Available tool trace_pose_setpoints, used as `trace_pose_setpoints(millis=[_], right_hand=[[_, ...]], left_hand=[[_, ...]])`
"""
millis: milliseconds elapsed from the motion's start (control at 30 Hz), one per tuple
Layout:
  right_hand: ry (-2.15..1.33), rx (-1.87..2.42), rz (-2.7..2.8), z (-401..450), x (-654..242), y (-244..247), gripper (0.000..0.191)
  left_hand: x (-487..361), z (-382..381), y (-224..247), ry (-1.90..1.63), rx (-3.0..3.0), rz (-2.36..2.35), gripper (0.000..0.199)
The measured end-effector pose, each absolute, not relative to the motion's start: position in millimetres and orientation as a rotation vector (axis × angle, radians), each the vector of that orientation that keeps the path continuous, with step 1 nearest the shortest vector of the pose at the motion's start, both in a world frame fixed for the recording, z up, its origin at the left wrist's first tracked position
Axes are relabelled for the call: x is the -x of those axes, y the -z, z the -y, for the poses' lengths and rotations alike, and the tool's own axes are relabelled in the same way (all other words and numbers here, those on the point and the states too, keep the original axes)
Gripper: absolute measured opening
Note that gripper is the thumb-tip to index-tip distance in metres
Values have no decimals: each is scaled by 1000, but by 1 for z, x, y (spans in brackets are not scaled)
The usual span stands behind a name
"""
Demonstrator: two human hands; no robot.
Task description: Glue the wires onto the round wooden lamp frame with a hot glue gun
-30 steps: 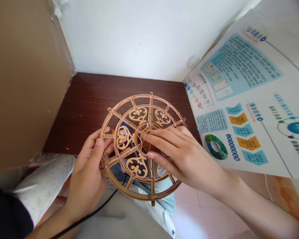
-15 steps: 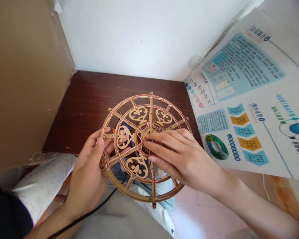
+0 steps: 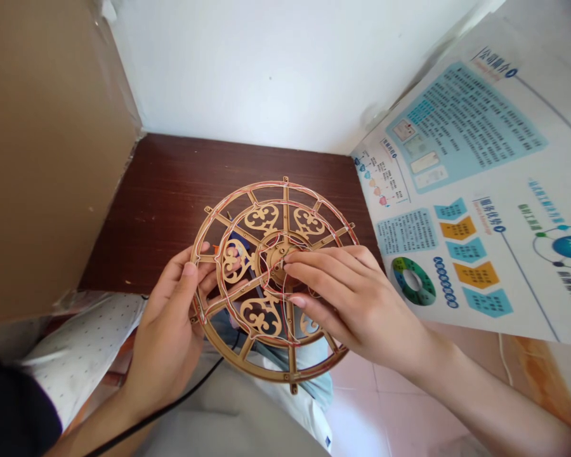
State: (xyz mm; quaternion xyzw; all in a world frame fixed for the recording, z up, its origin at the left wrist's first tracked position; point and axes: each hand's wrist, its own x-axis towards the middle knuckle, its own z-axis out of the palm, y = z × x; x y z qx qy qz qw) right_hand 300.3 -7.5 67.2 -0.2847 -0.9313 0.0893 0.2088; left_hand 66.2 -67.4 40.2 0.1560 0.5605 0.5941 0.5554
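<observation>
A round gold openwork frame (image 3: 291,374), with scroll ornaments and red and white wires along its rings and hub, is held up at the centre of the head view. My left hand (image 3: 171,317) grips its left rim, thumb on top and fingers behind. Over the right half lies my right hand (image 3: 352,292), its fingertips at the wires beside the hub; whether they pinch a wire is too small to tell. Behind the frame, a blue object (image 3: 240,240) and a small orange piece (image 3: 217,251) are partly hidden.
The dark brown tabletop (image 3: 171,190) meets a white wall (image 3: 266,76). A cardboard panel (image 3: 42,158) stands on the left, and a printed poster (image 3: 457,158) on the right. A black cable (image 3: 171,408) crosses my lap.
The frame has shifted very slightly left. My right fingertips have moved a little right and down, showing more of the hub.
</observation>
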Motion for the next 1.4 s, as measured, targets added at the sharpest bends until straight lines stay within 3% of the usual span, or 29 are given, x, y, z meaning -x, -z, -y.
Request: trace_pose_setpoints(millis=[333, 1400], right_hand=[[-316, 945, 2540, 10, -305, -59, 36], [-329, 744, 2624, 5, -300, -58, 37]], left_hand=[[-67, 67, -41, -1404, -358, -1304, 27], [-65, 66, -40, -1361, -337, -1310, 31]])
